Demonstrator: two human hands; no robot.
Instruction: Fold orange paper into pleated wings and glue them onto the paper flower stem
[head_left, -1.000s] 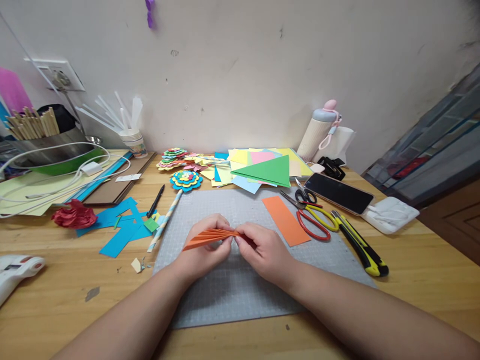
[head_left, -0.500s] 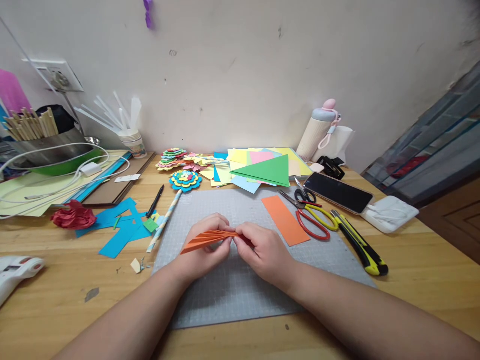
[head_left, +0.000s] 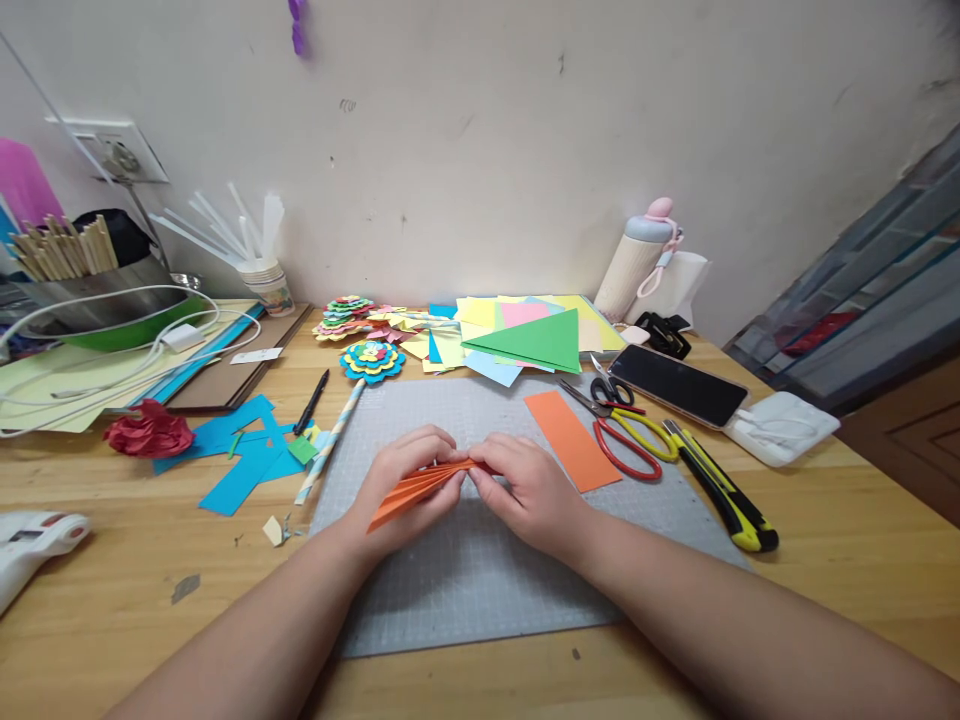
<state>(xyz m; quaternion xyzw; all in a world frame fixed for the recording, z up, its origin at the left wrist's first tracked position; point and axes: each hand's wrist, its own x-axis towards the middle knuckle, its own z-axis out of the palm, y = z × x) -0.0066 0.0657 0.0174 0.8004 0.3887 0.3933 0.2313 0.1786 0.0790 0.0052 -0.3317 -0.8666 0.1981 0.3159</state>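
Both hands meet over the grey cutting mat (head_left: 480, 590) and pinch a pleated orange paper (head_left: 411, 490). My left hand (head_left: 401, 495) is closed round the fanned pleats, whose free end points down-left. My right hand (head_left: 525, 490) is closed on the other end, fingertips pressed against the left hand's. A flat orange paper strip (head_left: 571, 440) lies on the mat just right of my right hand.
Red and yellow scissors (head_left: 626, 430), a yellow-black utility knife (head_left: 724, 490) and a phone (head_left: 679, 385) lie to the right. Coloured paper sheets (head_left: 525, 335) and paper flowers (head_left: 371, 360) sit behind the mat. Blue scraps (head_left: 247, 455), a pen (head_left: 311, 400), a striped straw (head_left: 330, 440) and a glue gun (head_left: 34, 540) are at left.
The free end of the pleated orange paper has tipped downward to the left, and the pleats are squeezed closer together. Both hands stay in the same place.
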